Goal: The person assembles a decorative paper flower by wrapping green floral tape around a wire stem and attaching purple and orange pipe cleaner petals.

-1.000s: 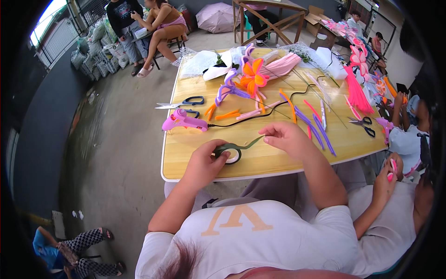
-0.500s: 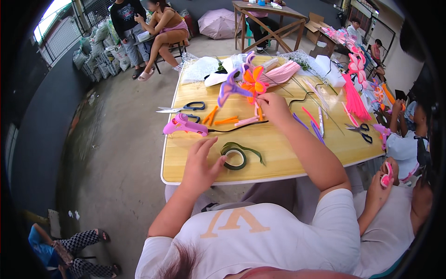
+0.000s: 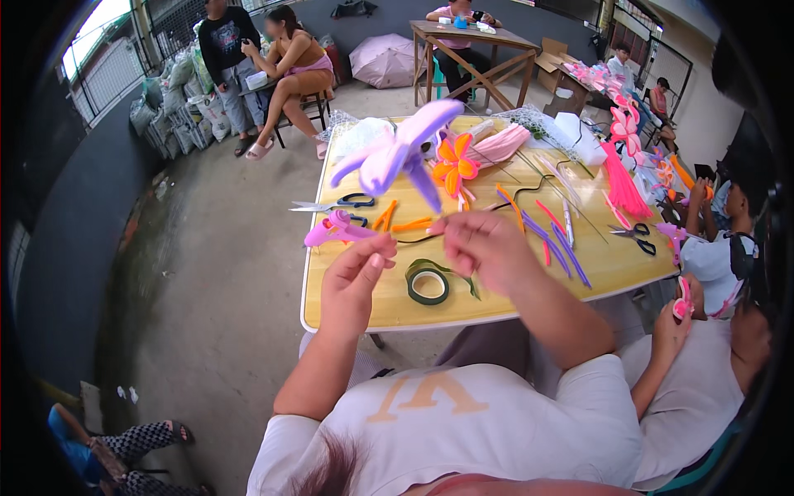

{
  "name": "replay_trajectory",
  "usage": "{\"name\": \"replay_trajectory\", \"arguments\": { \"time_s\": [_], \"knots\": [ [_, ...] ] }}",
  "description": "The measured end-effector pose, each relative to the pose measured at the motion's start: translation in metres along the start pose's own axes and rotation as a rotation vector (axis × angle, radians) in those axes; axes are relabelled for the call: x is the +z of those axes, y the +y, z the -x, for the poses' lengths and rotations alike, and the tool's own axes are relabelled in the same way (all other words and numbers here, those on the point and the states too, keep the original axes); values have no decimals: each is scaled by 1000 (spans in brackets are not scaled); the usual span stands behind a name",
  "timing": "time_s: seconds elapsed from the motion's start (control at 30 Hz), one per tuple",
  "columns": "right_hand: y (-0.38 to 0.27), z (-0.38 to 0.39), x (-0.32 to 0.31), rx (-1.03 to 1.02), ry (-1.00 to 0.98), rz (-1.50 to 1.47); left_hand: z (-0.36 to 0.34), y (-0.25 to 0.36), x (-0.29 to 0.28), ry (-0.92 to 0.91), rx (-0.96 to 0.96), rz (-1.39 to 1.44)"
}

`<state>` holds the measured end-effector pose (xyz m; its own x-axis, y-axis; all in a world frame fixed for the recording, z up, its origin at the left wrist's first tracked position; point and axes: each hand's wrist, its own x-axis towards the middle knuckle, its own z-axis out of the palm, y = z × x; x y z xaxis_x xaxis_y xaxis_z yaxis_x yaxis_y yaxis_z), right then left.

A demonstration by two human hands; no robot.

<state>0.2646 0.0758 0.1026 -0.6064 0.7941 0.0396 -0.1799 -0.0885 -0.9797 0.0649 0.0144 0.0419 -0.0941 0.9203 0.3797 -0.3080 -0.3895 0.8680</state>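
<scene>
My right hand is raised over the yellow wooden table and pinches the stem of a purple and lilac pipe-cleaner flower, which stands up above it. My left hand hovers beside it with fingers loosely bent, holding nothing. Between and below the hands lies a roll of dark green tape with a loose tail. A pink flower piece lies just left of my left hand. An orange pipe-cleaner flower lies farther back.
Two pairs of scissors lie on the table among several orange, purple and pink pipe cleaners. A person at my right holds something pink. Other people sit at the back near a second table and a pink umbrella.
My right hand reached to the flowers at the back, took the purple flower and brought it up toward me. My left hand left the tape roll and rose.
</scene>
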Motion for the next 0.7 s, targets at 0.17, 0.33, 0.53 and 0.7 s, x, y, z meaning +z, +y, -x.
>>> {"name": "replay_trajectory", "arguments": {
  "time_s": [0.17, 0.33, 0.53, 0.7],
  "knots": [
    [35, 19, 50, 111, -159, -217, 0, 17, -5, -57, 84, 363],
    [63, 15, 67, 174, -245, -260, 15, 30, -26, -27, 13, 267],
    [78, 12, 76, 235, -281, -270, 28, 30, -42, 35, -65, 406],
    [84, 12, 78, 246, -327, -273, 32, 9, -50, -31, -4, 627]
  ]
}}
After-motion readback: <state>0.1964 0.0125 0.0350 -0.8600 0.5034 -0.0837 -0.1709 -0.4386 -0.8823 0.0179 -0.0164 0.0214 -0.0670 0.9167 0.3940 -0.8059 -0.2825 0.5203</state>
